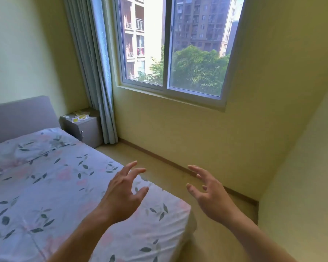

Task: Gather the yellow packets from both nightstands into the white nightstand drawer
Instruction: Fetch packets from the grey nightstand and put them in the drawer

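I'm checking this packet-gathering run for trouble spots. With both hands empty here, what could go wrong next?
The yellow packets lie loosely scattered on the grey nightstand, some near its front edge, so a quick sweep might knock one to the floor. The curtain hangs right against that nightstand and could hide or snag a packet. Left hand and right hand hold nothing.

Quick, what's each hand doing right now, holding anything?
Left hand: open, fingers spread, holding nothing, above the bed corner.
Right hand: open, fingers spread, holding nothing, above the floor.
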A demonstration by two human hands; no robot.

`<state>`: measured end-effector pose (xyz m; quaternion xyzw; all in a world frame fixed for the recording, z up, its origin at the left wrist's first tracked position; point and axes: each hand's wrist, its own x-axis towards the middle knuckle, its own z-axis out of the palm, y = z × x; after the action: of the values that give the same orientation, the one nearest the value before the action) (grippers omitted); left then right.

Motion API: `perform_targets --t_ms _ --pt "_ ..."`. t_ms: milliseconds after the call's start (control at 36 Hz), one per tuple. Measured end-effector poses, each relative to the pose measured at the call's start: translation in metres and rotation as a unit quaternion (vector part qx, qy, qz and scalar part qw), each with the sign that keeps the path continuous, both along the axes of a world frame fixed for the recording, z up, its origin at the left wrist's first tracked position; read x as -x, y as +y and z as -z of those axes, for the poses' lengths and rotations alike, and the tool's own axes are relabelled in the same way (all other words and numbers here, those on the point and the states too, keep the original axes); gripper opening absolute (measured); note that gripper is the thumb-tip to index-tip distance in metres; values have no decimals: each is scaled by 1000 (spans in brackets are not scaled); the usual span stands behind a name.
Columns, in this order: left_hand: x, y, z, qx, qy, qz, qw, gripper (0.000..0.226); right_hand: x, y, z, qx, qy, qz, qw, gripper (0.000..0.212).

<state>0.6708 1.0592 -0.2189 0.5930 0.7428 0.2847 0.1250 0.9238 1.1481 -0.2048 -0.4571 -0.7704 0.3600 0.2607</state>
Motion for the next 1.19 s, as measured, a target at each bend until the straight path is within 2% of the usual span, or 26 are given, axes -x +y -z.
perform_targets --t_ms 389,528,778,972,1194 --pt "15 174 10 24 -5 -172 985 49 26 273 -9 1 2 -143 990 58" --pt "23 279 24 6 -31 -203 979 48 45 380 -6 -20 -2 -165 986 56" --pt "14 491 15 -29 -82 -192 978 48 58 565 -4 -17 -9 -182 983 53" --pt "40 613 15 -24 -67 -237 969 48 112 703 2 -5 -16 -246 969 52" --pt "70 694 29 -5 -68 -334 940 47 174 839 5 6 -9 -323 946 51"
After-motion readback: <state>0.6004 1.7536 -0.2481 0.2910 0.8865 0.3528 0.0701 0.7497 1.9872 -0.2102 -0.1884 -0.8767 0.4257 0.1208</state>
